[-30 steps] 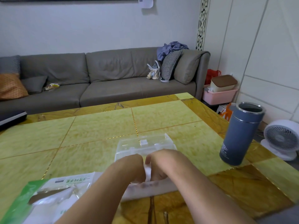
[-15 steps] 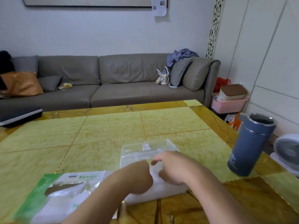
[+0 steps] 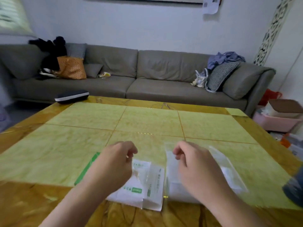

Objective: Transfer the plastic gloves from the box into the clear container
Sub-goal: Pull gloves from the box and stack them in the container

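The white and green glove box (image 3: pixel 147 185) lies flat on the table near its front edge. Right beside it stands the clear container (image 3: pixel 229 172) with a white stack of plastic gloves (image 3: pixel 182 189) inside. My left hand (image 3: pixel 114 163) hovers over the box with its fingers loosely curled and nothing visible in them. Over the container's left half my right hand (image 3: pixel 196 164) hovers the same way, holding nothing. The picture is blurred by motion.
The yellow-green tiled table (image 3: pixel 147 122) stretches ahead. A blue-grey mug (image 3: pixel 295 190) stands at the right edge. A dark flat case (image 3: pixel 72 96) lies at the table's far left corner. A grey sofa (image 3: pixel 147 79) runs behind, and a pink bin (image 3: pixel 277 122) sits on the floor to the right.
My hands were pressed together in the clear container; now they are apart and lifted, the left one over the box. The view has swung left, pushing the mug to the frame's edge.
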Motion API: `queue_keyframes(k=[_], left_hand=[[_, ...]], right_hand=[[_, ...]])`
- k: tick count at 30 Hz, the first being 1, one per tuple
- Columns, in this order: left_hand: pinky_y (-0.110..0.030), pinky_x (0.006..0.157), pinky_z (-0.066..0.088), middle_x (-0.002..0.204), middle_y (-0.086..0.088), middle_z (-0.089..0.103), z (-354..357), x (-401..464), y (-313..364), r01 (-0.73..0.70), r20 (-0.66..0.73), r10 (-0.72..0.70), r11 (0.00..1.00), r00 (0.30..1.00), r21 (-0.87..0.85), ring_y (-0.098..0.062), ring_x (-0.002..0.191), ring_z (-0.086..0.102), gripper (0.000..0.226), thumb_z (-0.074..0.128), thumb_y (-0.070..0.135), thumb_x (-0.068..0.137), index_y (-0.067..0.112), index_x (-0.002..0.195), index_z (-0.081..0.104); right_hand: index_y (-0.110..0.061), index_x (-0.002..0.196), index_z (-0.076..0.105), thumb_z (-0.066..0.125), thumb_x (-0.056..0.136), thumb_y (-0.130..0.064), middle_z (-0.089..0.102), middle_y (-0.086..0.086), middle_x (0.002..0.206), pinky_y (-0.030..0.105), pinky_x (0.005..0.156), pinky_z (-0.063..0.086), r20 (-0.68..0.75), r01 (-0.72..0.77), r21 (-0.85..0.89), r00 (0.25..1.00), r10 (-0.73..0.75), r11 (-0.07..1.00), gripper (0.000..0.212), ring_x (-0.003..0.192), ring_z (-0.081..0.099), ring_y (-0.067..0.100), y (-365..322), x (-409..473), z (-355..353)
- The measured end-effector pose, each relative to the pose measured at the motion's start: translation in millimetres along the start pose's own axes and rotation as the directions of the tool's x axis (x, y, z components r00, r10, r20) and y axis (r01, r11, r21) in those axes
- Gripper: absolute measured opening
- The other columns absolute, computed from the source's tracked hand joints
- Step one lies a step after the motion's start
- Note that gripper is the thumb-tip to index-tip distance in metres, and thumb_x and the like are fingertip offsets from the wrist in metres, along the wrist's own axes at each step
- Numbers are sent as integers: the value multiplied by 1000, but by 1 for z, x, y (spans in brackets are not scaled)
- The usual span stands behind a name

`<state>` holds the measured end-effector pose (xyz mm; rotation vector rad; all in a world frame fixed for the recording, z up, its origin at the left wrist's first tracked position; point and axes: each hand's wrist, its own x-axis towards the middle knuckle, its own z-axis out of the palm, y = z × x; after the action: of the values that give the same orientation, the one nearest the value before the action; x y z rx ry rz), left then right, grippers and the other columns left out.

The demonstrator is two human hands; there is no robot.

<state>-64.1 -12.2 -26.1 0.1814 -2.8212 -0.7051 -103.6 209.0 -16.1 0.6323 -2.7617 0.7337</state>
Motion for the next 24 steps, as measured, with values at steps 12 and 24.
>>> queue_keyframes(k=[12, 24], left_hand=[[-31, 63, 57, 74, 13, 66, -3, 0, -55, 100, 45, -100, 995, 994, -3, -5, 70, 61, 25, 59, 10, 87, 32, 77, 67], [-18, 73, 51, 86, 18, 70, -14, -8, -68, 116, 155, -81, 966, 985, -232, 3, 80, 64, 9, 74, 39, 86, 37, 93, 68]], right_hand=[[-49, 146, 37, 57, 102, -41, 34, -13, 122, 28, 85, 44, 366, 136, 32, 920, -138, 990, 49, 109, 53, 14, -65, 7, 94], [-27, 78, 68, 62, 103, -26, 65, -9, 83, 16, 69, 46, 44, -75, 489, 997, 61, 869, 26, 81, 62, 4, -65, 17, 95]])
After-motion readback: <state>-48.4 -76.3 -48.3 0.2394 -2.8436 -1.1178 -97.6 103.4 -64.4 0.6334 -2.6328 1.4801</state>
